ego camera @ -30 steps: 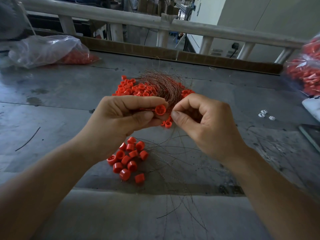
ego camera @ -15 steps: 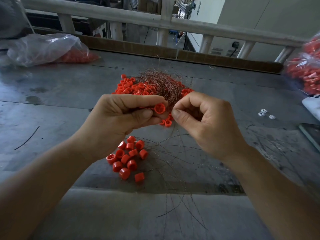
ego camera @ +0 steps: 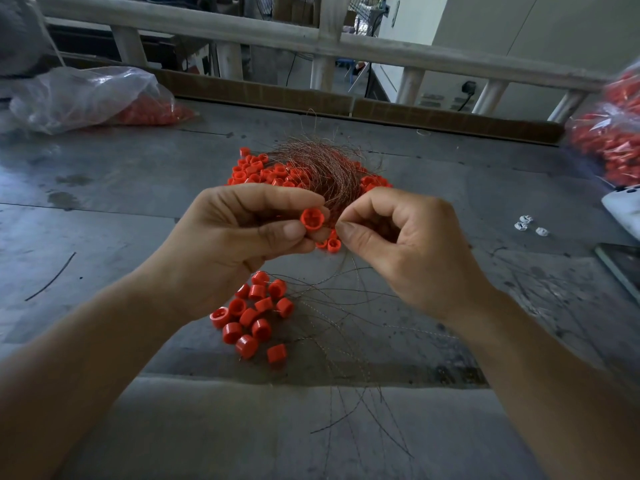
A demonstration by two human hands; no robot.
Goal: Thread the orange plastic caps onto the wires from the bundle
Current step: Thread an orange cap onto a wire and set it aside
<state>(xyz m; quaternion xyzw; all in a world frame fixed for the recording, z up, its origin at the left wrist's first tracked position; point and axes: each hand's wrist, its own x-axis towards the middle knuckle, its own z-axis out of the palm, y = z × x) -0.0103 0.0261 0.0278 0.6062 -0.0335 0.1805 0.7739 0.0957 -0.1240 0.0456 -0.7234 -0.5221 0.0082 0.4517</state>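
Still unmoved, left hand (ego camera: 239,237) pinched a round, hollow plastic cap (ego camera: 310,219); right hand (ego camera: 398,244) pinched thin coppery wire (ego camera: 337,202).

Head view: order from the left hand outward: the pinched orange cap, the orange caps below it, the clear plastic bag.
1. Orange plastic cap, pinched in the left hand.
2. Cluster of orange caps, on the table beneath that hand.
3. Clear plastic bag, far back left.
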